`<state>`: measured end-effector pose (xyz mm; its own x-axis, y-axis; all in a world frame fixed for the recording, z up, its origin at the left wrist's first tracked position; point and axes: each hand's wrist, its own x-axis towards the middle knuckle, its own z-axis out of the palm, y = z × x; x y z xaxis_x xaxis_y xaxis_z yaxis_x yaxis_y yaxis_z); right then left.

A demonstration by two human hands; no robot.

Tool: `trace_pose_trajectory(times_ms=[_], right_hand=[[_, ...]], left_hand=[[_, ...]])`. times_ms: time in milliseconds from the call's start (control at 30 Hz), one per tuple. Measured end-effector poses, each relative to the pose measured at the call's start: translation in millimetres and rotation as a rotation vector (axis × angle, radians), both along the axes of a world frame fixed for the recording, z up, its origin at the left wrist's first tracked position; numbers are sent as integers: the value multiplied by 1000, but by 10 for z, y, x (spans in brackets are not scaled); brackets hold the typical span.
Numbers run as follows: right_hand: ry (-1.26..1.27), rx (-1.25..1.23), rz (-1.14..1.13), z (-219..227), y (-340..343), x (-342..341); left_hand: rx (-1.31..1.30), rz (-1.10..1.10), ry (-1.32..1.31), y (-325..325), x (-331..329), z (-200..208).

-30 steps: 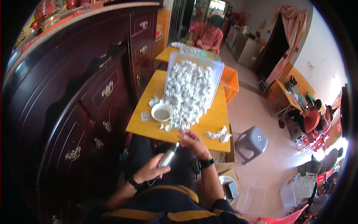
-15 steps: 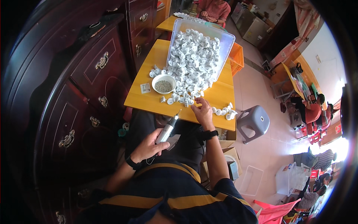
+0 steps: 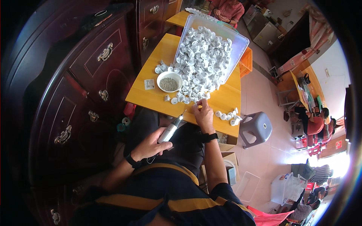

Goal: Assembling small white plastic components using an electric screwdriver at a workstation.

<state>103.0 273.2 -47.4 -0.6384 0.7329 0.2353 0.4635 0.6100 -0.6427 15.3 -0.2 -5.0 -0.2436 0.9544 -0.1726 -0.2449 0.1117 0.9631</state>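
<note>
My left hand (image 3: 151,144) is wrapped round a silver and black electric screwdriver (image 3: 170,130), its thin bit pointing up toward the table's front edge. At the near edge of a heap of small round white plastic parts (image 3: 203,56), my right hand (image 3: 204,117) has its thumb and fingertips closed on one white plastic part (image 3: 196,103), mostly hidden by the fingers. The heap spills from a tilted clear plastic bin (image 3: 238,42) onto the yellow table (image 3: 151,98). Left of it stands a white bowl (image 3: 181,80) filled with tiny grey metal pieces.
Several white parts (image 3: 228,115) lie apart at the table's right corner. A small white printed card (image 3: 149,84) is beside the bowl. A grey stool (image 3: 256,130) stands to the right, dark wooden cabinets (image 3: 102,71) to the left. Another person (image 3: 228,9) sits beyond the bin.
My right hand has closed its fingers on a white part at the heap's edge. The screwdriver stays in my left hand. The whole view has shifted slightly.
</note>
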Motion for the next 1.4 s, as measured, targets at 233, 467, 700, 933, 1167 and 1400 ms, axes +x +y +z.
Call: trace_pose_trajectory(times_ms=[233, 467, 700, 933, 1167, 1400], right_hand=[[346, -522, 13, 28, -45, 203], [487, -868, 106, -54, 41, 369], [653, -911, 89, -135, 56, 410], [522, -908, 142, -119, -59, 398], [568, -1013, 150, -141, -137, 380], [503, -973, 132, -157, -144, 391]], left_hand=[[-21, -44, 21, 149, 67, -36], [-68, -70, 73, 241, 89, -10], [-82, -85, 59, 302, 76, -23], [-76, -86, 41, 365, 67, -34], [-65, -99, 41, 430, 48, -153], [-66, -106, 28, 519, 53, -249]])
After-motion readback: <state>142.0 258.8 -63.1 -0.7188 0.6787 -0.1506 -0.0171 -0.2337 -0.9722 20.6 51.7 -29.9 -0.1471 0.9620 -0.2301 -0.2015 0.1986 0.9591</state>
